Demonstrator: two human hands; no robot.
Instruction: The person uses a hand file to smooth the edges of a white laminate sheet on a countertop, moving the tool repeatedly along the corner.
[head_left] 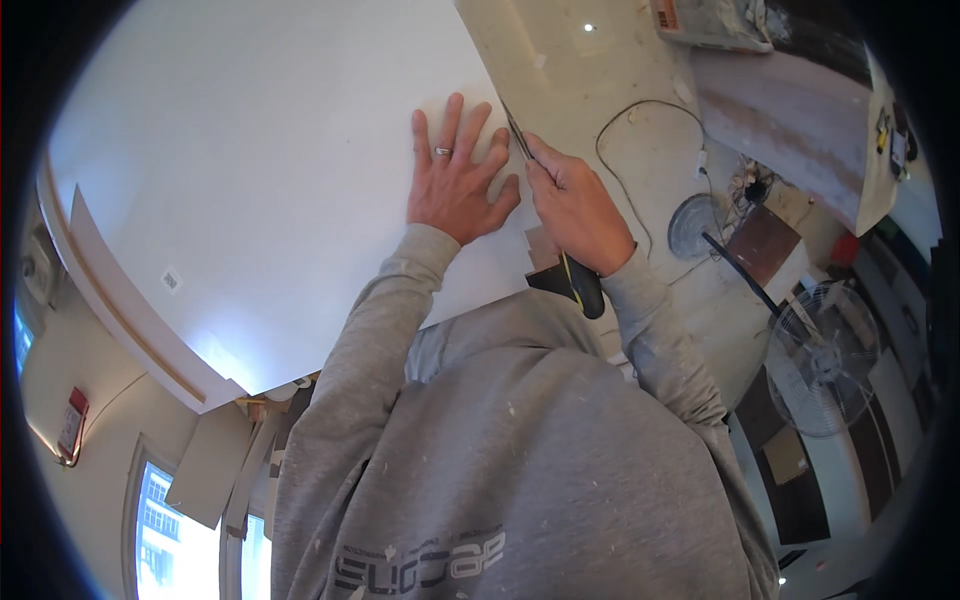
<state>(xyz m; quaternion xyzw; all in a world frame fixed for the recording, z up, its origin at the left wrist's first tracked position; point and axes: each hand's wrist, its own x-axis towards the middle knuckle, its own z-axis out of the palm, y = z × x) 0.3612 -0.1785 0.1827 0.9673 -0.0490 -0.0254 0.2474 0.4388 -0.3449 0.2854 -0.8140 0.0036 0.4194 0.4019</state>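
A large white board (pixel 270 150) spreads out before me on the left. My left hand (pixel 458 185), with a ring on one finger, lies palm down on it near its right edge, fingers spread and holding nothing. My right hand (pixel 580 205) is closed around a file (pixel 587 290) with a black and yellow handle. The narrow metal blade runs forward out of the fist along the board's right edge, close to my left fingertips. Part of the blade and handle is hidden by the right hand.
At the right stands a fan (pixel 822 358) on a dark pole with a round base (pixel 695 226). A dark cable (pixel 625 115) winds over the floor near a brown panel (pixel 762 245). Panels (pixel 215 465) lean by a window (pixel 165 530) at the lower left.
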